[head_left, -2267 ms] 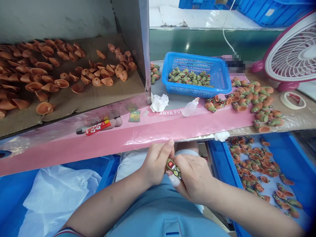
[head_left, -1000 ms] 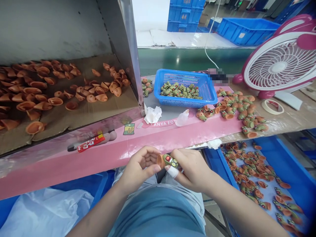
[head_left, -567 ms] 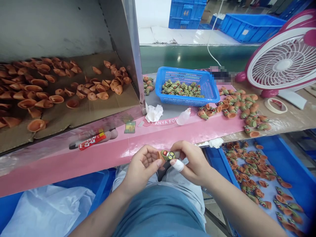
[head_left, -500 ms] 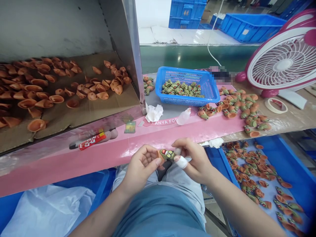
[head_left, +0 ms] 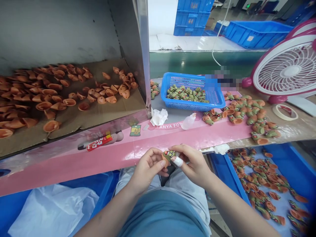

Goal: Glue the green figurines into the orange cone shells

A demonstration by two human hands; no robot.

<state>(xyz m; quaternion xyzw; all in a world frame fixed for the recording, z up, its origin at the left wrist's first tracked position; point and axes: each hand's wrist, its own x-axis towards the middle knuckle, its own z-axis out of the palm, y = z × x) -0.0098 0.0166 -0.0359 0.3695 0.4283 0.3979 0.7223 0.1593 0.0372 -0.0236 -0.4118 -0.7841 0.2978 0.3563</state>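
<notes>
Both hands meet over my lap, just below the pink bench edge (head_left: 172, 136). My left hand (head_left: 148, 168) pinches the orange cone end of a small toy figure (head_left: 168, 154) that has a green painted face. My right hand (head_left: 194, 163), thumb wrapped in white tape, grips the same figure from the right side. Fingers of both hands are closed around it.
Several orange cone shells (head_left: 56, 95) lie on cardboard in the left bay. A blue basket (head_left: 214, 95) holds green figures; assembled figures (head_left: 249, 112) lie on the bench and in a blue bin (head_left: 291, 161) at the right. Fan (head_left: 288, 69), tape roll (head_left: 286, 112), small bottle (head_left: 189, 121), crumpled tissue (head_left: 159, 117).
The toy figure has been turned between my fingers and raised slightly toward the bench edge. Both hands stayed closed on it; the view shifted a little.
</notes>
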